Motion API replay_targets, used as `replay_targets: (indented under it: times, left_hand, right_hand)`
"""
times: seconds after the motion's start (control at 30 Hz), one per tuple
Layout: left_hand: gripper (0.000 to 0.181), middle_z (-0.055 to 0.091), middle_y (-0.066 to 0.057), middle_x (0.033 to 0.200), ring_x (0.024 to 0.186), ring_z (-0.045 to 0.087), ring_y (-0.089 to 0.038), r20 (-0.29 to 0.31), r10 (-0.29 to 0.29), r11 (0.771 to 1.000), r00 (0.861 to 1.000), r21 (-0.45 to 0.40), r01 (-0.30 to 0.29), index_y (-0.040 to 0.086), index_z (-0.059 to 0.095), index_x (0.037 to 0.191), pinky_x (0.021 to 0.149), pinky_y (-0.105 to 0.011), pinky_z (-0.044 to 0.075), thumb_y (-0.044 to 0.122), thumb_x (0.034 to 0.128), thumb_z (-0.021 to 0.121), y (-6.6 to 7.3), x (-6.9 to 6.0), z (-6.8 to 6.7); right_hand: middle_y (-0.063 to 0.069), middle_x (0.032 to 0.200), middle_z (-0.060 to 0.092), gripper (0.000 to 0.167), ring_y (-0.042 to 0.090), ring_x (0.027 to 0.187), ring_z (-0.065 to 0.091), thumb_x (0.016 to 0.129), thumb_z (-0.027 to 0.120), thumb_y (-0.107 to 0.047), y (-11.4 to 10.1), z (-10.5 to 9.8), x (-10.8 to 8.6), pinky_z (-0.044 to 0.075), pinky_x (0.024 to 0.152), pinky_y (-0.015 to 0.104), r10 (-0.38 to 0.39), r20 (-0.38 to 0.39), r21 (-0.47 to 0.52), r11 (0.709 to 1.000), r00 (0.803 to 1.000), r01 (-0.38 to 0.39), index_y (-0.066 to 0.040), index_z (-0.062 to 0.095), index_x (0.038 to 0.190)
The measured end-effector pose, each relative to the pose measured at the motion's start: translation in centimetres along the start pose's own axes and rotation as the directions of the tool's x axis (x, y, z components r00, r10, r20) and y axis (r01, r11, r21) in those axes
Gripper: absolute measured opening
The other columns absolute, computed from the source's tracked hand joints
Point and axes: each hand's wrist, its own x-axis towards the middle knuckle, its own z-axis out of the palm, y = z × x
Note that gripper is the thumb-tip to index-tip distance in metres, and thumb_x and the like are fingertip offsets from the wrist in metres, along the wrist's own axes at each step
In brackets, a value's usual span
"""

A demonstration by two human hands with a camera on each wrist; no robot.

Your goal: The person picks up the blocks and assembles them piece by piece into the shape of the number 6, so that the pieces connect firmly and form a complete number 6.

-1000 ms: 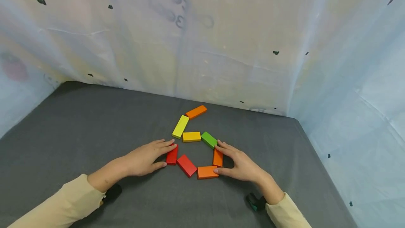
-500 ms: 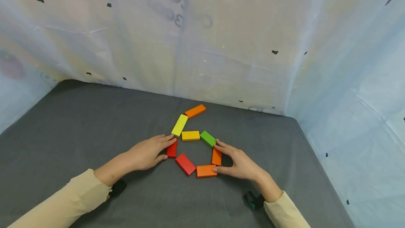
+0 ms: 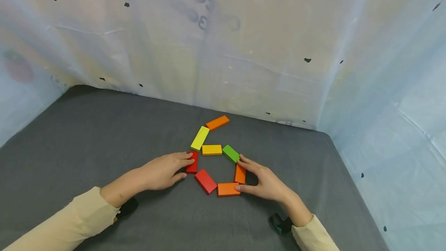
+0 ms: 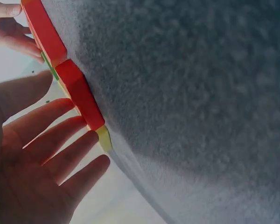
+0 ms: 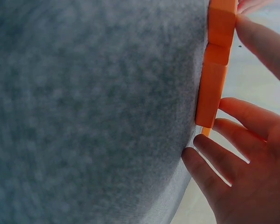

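Several flat rectangular blocks form a figure like a 6 in the head view. My left hand (image 3: 163, 170) rests its fingertips on the left red block (image 3: 194, 164); the thumb lies a little apart from it. That block stands close to the lime-yellow block (image 3: 200, 138). Below it lies a tilted red block (image 3: 206, 181). My right hand (image 3: 263, 181) touches the right orange block (image 3: 240, 173) with its fingers, and its thumb touches the lower orange block (image 3: 228, 189). Both wrist views show relaxed, spread fingers. A green block (image 3: 231, 153) sits by the right fingertips.
A yellow block (image 3: 211, 150) lies inside the figure's top bend, and an orange block (image 3: 217, 122) forms its far tip. Dark grey cloth (image 3: 132, 127) covers the surface. A pale, spotted sheet (image 3: 265, 42) hangs behind and along both sides.
The left red block has slid away from me, up to the lime-yellow block, under my left hand. The left thumb has drawn slightly off it. My right hand stays in place.
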Motion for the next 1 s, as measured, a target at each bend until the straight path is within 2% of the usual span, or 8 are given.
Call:
replay_targets:
  times: [0.1, 0.17, 0.43, 0.63, 0.87, 1.0]
  left_hand:
    - [0.051, 0.041, -0.015, 0.15, 0.136, 0.04, -0.035, 0.038, 0.004, 1.0, 0.999, -0.009, -0.003, 0.002, 0.05, 0.139, 0.106, -0.052, 0.039, 0.02, 0.0931, 0.064, 0.08, -0.12, 0.08]
    - [0.051, 0.039, -0.015, 0.15, 0.136, 0.04, -0.036, 0.042, 0.0, 1.0, 0.999, -0.005, 0.001, 0.003, 0.049, 0.14, 0.106, -0.051, 0.038, 0.02, 0.0935, 0.063, 0.15, -0.19, 0.18]
    - [0.051, 0.041, -0.017, 0.149, 0.135, 0.041, -0.036, 0.023, 0.019, 1.0, 1.0, -0.003, -0.019, 0.001, 0.05, 0.139, 0.106, -0.051, 0.038, 0.022, 0.0943, 0.062, 0.75, 0.06, 0.24]
    - [0.053, 0.04, -0.016, 0.15, 0.135, 0.042, -0.035, 0.025, 0.005, 0.999, 1.0, 0.031, -0.006, 0.002, 0.049, 0.14, 0.106, -0.051, 0.039, 0.024, 0.0936, 0.063, 0.7, 0.44, -0.02]
    - [0.056, 0.037, -0.017, 0.151, 0.135, 0.041, -0.036, 0.044, 0.002, 1.0, 0.999, 0.008, -0.002, 0.001, 0.046, 0.141, 0.106, -0.052, 0.038, 0.024, 0.0937, 0.063, 0.79, 0.38, 0.07]
    - [0.056, 0.037, -0.018, 0.151, 0.135, 0.041, -0.037, 0.016, 0.024, 1.0, 1.0, 0.006, -0.024, 0.0, 0.046, 0.141, 0.106, -0.052, 0.038, 0.024, 0.0943, 0.062, 0.68, 0.57, -0.05]
  right_hand:
    - [0.001, 0.157, 0.03, 0.075, 0.028, 0.142, 0.033, 0.084, 0.069, -0.05, 0.06, 0.33, -0.05, 0.035, 0.108, 0.053, -0.004, 0.0, 0.007, 1.0, 1.0, 0.004, -0.014, 0.045, 0.145]
    - [0.001, 0.157, 0.03, 0.075, 0.028, 0.142, 0.033, 0.085, 0.068, -0.051, 0.06, 0.52, -0.05, 0.035, 0.108, 0.053, -0.006, 0.006, 0.009, 1.0, 1.0, 0.006, -0.014, 0.045, 0.145]
    - [0.002, 0.156, 0.031, 0.074, 0.029, 0.142, 0.033, 0.084, 0.069, -0.05, -0.13, 0.29, -0.39, 0.034, 0.108, 0.054, 0.006, 0.007, 0.019, 1.0, 1.0, -0.006, -0.013, 0.046, 0.144]
    - [0.003, 0.156, 0.031, 0.075, 0.028, 0.142, 0.033, 0.084, 0.07, -0.047, -0.18, 0.0, -0.07, 0.034, 0.109, 0.053, -0.023, -0.008, 0.007, 1.0, 1.0, 0.023, -0.011, 0.045, 0.144]
    - [0.002, 0.156, 0.031, 0.074, 0.028, 0.142, 0.033, 0.084, 0.071, -0.046, -0.08, 0.1, -0.01, 0.034, 0.109, 0.052, -0.026, 0.002, 0.005, 1.0, 1.0, 0.026, -0.011, 0.045, 0.144]
    - [0.001, 0.157, 0.03, 0.074, 0.028, 0.142, 0.032, 0.084, 0.071, -0.048, 0.03, -0.06, 0.12, 0.034, 0.109, 0.053, -0.01, -0.006, 0.006, 1.0, 1.0, 0.01, -0.012, 0.046, 0.144]
